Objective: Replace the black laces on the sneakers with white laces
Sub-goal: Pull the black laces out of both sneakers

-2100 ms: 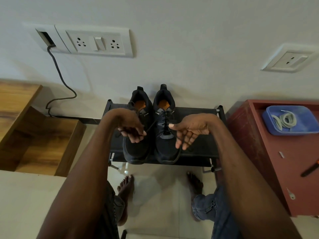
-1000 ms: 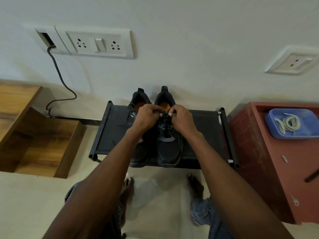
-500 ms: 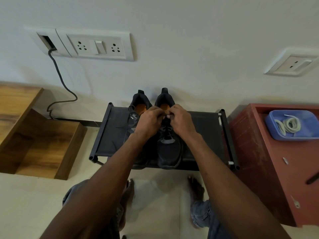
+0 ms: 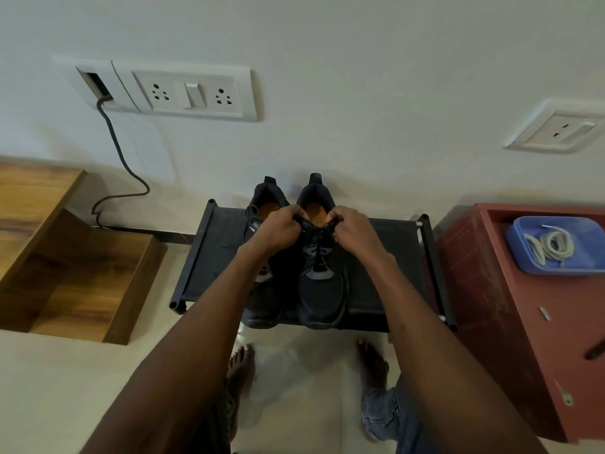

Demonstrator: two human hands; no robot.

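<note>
Two black sneakers with orange insoles stand side by side on a low black rack (image 4: 386, 290), heels to the wall. The right sneaker (image 4: 322, 290) still carries its black lace (image 4: 317, 237). My left hand (image 4: 278, 229) and my right hand (image 4: 352, 229) both pinch that lace at the top of the tongue, fingers curled. The left sneaker (image 4: 266, 198) is mostly hidden under my left forearm. The white laces (image 4: 548, 245) lie coiled in a blue tray (image 4: 520, 253) at the right.
The blue tray sits on a red cabinet (image 4: 510, 322) right of the rack. A wooden stepped shelf (image 4: 65, 257) stands at the left. Wall sockets and a hanging cable (image 4: 121, 158) are behind. My bare feet rest on the tiled floor below the rack.
Two seconds ago my hands were apart, the left one at the left sneaker. Both then came together on the right sneaker's lace and have stayed there, shifting slightly toward the heel.
</note>
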